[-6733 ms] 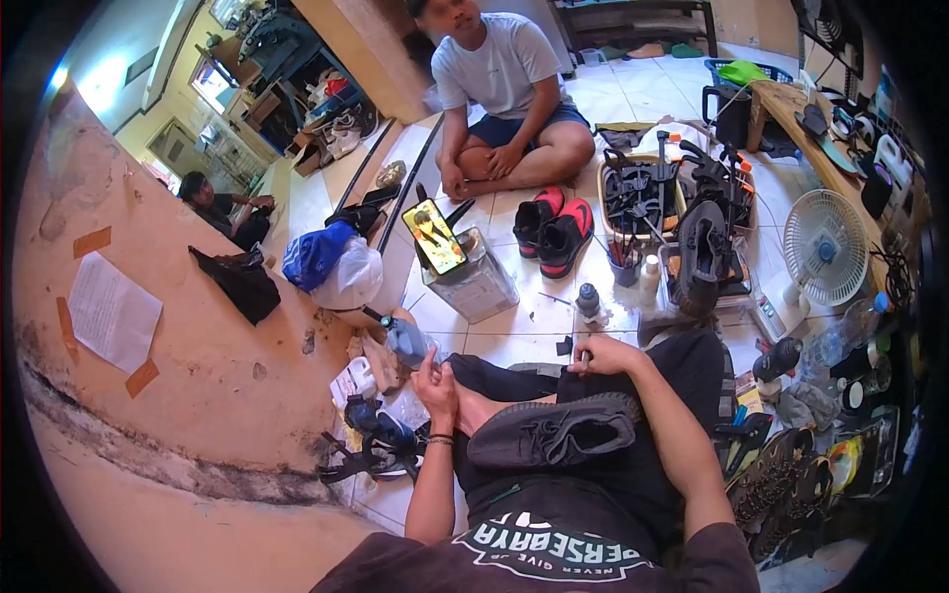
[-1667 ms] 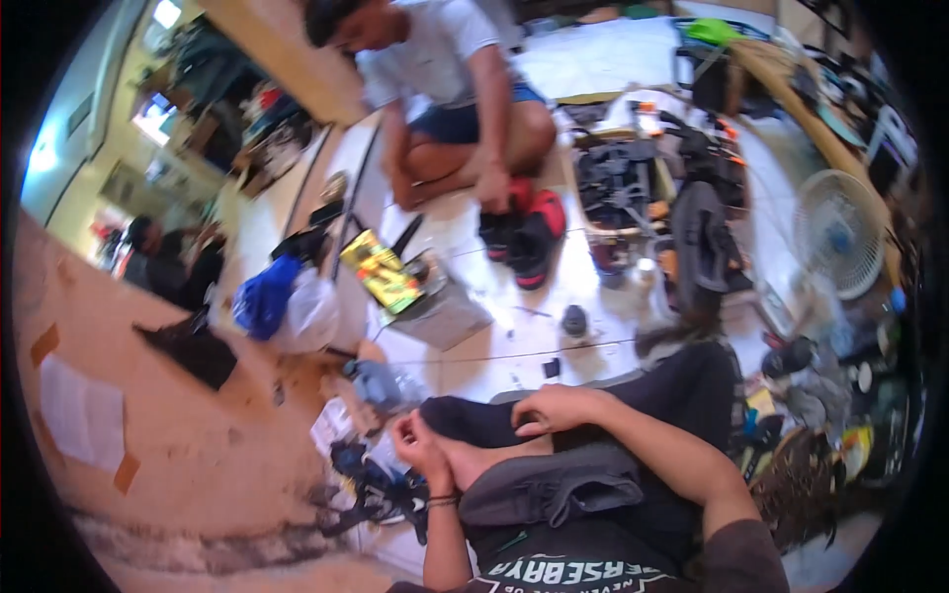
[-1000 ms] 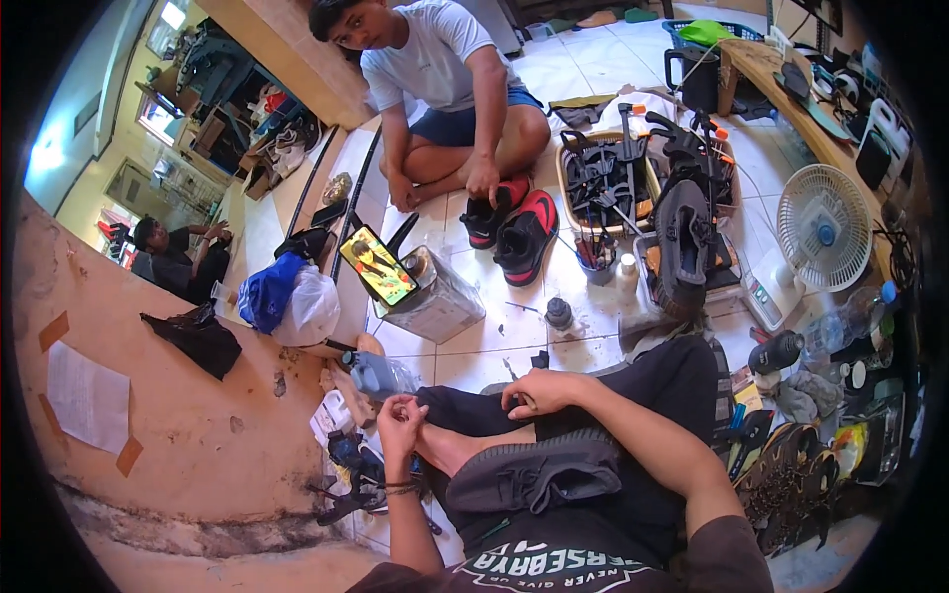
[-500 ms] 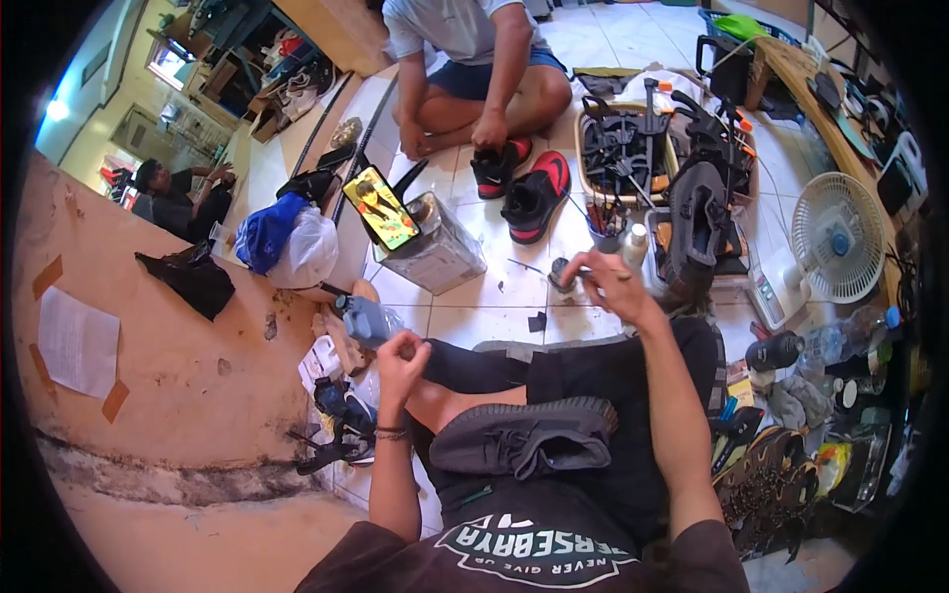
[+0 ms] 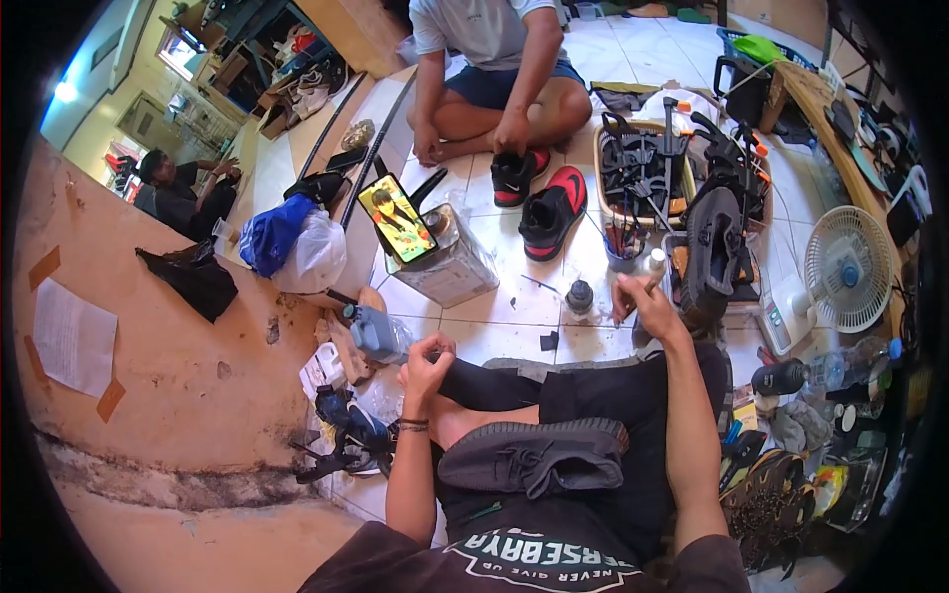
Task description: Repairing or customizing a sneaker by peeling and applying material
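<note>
A dark grey knit sneaker (image 5: 494, 465) lies across my lap, its opening to the right. My left hand (image 5: 427, 364) is closed, fingers curled in, above my left knee and beside a grey-blue plastic jug (image 5: 378, 334). Over my right knee, my right hand (image 5: 647, 304) has its fingers bent together; a thin stick-like thing seems to be in them, but I cannot make out what it is. Just beyond it stands a pale bottle (image 5: 655, 261), partly hidden by the hand. A small dark jar (image 5: 579, 296) sits on the tiles left of that hand.
A person (image 5: 494, 79) sits cross-legged opposite, behind black-and-red sneakers (image 5: 552, 217). A phone (image 5: 397, 219) leans on a metal can (image 5: 450, 272). A basket of black clamps (image 5: 643, 173), another grey shoe (image 5: 710, 247) and a fan (image 5: 848, 267) are at right; a wall (image 5: 188, 395) rises at left.
My right hand has moved right and toward me, away from the small jar, and its fingers have drawn in. The whole view has shifted slightly; my left hand stays closed near the knee.
</note>
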`<move>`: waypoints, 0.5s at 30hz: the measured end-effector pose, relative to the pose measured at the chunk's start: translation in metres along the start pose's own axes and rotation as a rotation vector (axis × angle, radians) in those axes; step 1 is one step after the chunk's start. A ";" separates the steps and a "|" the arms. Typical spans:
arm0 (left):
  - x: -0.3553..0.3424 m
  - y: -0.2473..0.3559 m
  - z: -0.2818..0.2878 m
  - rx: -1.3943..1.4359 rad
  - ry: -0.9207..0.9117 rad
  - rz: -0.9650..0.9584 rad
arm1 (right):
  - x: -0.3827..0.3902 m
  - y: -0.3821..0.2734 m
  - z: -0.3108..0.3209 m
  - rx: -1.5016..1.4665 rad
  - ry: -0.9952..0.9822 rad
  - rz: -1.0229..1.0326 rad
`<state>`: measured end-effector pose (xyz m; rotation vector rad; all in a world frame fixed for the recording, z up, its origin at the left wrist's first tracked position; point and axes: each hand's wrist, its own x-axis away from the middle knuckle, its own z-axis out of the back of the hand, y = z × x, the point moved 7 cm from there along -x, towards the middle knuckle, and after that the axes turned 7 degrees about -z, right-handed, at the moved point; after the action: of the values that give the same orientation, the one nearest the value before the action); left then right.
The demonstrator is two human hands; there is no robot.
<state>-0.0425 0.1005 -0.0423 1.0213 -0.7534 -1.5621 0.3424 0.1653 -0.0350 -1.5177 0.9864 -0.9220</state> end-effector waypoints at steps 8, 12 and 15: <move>-0.001 0.018 -0.008 0.041 -0.088 -0.045 | 0.002 0.008 -0.072 0.253 -0.218 -0.068; 0.003 0.027 -0.005 -0.015 -0.076 -0.041 | 0.005 0.033 -0.128 0.722 -0.470 -0.028; 0.003 0.032 -0.016 -0.026 -0.172 -0.110 | 0.009 0.071 -0.142 0.921 -0.601 -0.072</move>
<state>-0.0142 0.0913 -0.0215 0.9307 -0.8039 -1.7672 0.2064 0.1000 -0.0834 -0.9212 0.0222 -0.7331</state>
